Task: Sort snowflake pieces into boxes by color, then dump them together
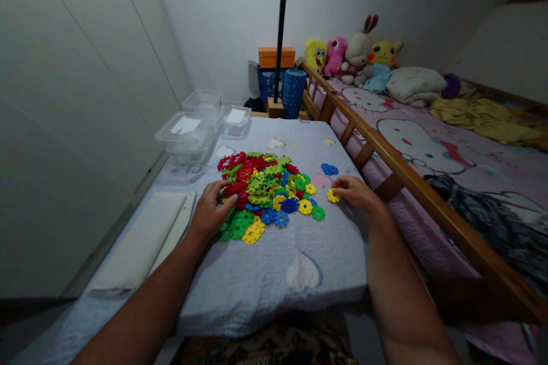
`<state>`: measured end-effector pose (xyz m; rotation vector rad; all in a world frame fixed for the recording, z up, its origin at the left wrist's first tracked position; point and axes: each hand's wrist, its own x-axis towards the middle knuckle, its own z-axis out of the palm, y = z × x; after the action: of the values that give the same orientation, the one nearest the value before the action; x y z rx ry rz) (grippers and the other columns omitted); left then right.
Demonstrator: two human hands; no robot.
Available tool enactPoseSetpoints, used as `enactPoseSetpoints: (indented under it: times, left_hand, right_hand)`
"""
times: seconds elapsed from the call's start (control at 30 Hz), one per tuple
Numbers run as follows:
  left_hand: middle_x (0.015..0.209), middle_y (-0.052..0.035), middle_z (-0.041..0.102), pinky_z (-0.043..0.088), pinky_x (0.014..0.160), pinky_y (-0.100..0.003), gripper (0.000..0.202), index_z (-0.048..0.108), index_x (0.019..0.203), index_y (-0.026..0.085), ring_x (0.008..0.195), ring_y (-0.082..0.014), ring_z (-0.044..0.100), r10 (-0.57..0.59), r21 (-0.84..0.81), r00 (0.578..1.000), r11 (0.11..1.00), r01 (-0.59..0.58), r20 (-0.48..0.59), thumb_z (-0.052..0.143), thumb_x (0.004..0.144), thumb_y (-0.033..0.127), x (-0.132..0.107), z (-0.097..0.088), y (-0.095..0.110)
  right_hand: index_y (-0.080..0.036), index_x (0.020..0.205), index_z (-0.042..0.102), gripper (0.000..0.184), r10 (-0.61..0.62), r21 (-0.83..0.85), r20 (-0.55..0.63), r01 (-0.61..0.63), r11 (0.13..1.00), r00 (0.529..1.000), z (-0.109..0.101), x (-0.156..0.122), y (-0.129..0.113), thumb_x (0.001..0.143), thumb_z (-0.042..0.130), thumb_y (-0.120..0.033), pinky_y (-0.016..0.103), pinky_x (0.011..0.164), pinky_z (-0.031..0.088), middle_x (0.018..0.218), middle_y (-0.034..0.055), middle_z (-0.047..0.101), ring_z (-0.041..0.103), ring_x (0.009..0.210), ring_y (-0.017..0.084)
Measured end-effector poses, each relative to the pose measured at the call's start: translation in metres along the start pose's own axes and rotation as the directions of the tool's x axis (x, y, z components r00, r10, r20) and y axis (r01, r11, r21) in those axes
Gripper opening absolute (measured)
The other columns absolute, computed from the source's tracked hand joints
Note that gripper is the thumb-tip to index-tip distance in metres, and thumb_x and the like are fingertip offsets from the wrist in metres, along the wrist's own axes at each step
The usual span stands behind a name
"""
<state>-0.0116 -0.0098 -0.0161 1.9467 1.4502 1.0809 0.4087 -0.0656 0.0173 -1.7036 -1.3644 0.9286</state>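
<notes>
A heap of notched plastic building discs and square pieces (265,179) in red, green, yellow and blue lies on the cloth-covered table. At the heap's left edge, my left hand (210,206) rests with thumb and fingers apart against some red pieces; I see nothing held in it. To the right of the heap, my right hand (353,191) pinches a yellow notched disc (333,196) close to the tabletop. Behind that hand, a few blue discs (329,169) lie together, separate from the heap.
Clear plastic boxes (184,125) with lids stand at the table's back left. A pale folded cover (141,239) lies along the left side. A wooden bed rail (385,159) runs along the right. A black pole (281,28) rises at the far edge.
</notes>
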Motion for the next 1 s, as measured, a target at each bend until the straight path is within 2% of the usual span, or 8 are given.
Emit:
enactPoseSetpoints:
  times: [0.13,0.33,0.47,0.57,0.67,0.8,0.9,1.0]
  left_hand:
    - [0.122,-0.0108,0.066,0.049,0.108,-0.046,0.047,0.068,0.115,0.021,0.119,-0.0296,0.062,0.000,0.012,1.000,1.000,-0.001,0.009,0.061,0.083,0.055,0.001,-0.001,-0.001]
    - [0.122,-0.0111,0.066,0.049,0.107,-0.047,0.048,0.068,0.116,0.021,0.119,-0.0302,0.062,0.001,0.034,1.000,0.999,-0.002,0.015,0.061,0.083,0.055,0.003,-0.002,-0.002]
    - [0.120,-0.0103,0.067,0.050,0.105,-0.046,0.048,0.068,0.115,0.022,0.118,-0.0301,0.063,0.004,0.035,1.000,0.999,-0.005,0.004,0.061,0.082,0.056,0.003,-0.002,-0.004]
    - [0.120,-0.0104,0.067,0.050,0.106,-0.046,0.047,0.068,0.115,0.022,0.118,-0.0301,0.063,0.002,0.027,1.000,1.000,-0.002,-0.001,0.061,0.082,0.055,0.002,-0.002,-0.004]
    - [0.121,-0.0111,0.067,0.050,0.105,-0.047,0.048,0.068,0.116,0.021,0.118,-0.0305,0.063,-0.006,0.028,1.000,1.000,0.006,0.009,0.061,0.083,0.055,0.002,-0.002,-0.004]
    - [0.123,-0.0120,0.066,0.049,0.107,-0.047,0.050,0.067,0.119,0.019,0.120,-0.0308,0.062,-0.019,0.029,1.000,0.999,0.018,0.022,0.061,0.083,0.055,0.002,-0.002,-0.004]
    - [0.124,-0.0117,0.066,0.049,0.107,-0.047,0.050,0.067,0.119,0.020,0.120,-0.0305,0.062,-0.020,0.025,1.000,0.999,0.020,0.018,0.061,0.083,0.055,0.001,-0.002,-0.006]
    - [0.122,-0.0112,0.066,0.050,0.106,-0.047,0.049,0.067,0.118,0.021,0.119,-0.0300,0.063,-0.018,0.016,1.000,1.000,0.018,0.008,0.062,0.083,0.055,0.001,-0.001,-0.007]
  right_hand:
    - [-0.019,0.066,0.070,0.016,0.062,-0.056,-0.006,-0.063,0.996,0.998,-0.018,-0.019,0.005,0.059,0.071,-0.033,0.025,0.052,0.039,0.060,-0.0012,0.066,0.054,0.055,0.014]
    - [-0.019,0.066,0.070,0.012,0.087,-0.082,-0.046,-0.091,0.992,0.995,-0.023,-0.039,0.017,0.061,0.069,-0.030,0.026,0.051,0.036,0.059,0.0009,0.065,0.053,0.052,0.015]
    - [-0.021,0.062,0.066,0.004,0.059,-0.315,-0.095,-0.087,0.945,0.994,-0.024,-0.040,0.033,0.062,0.065,-0.024,0.028,0.056,0.039,0.064,0.0017,0.065,0.056,0.060,0.017]
    - [-0.022,0.065,0.068,0.002,-0.083,-0.500,-0.160,-0.008,0.866,0.984,-0.019,-0.035,0.031,0.063,0.068,-0.021,0.029,0.065,0.042,0.076,0.0027,0.066,0.058,0.071,0.018]
    - [-0.022,0.080,0.073,0.011,-0.201,-0.568,-0.114,0.102,0.817,0.973,-0.001,-0.022,0.011,0.070,0.069,-0.019,0.030,0.074,0.045,0.088,0.0048,0.069,0.060,0.079,0.019]
    - [-0.021,0.094,0.075,0.017,-0.287,-0.568,0.097,0.290,0.770,0.953,0.042,0.002,-0.023,0.082,0.064,-0.017,0.032,0.085,0.047,0.094,0.0066,0.071,0.063,0.088,0.021]
    - [-0.020,0.115,0.074,0.037,-0.345,-0.568,0.121,0.350,0.745,0.931,0.070,0.018,-0.036,0.080,0.065,-0.011,0.035,0.096,0.047,0.112,0.0103,0.071,0.063,0.105,0.025]
    - [-0.020,0.124,0.071,0.052,-0.348,-0.562,0.122,0.353,0.748,0.930,0.084,0.028,-0.037,0.074,0.066,-0.005,0.037,0.101,0.046,0.119,0.0108,0.070,0.062,0.112,0.026]
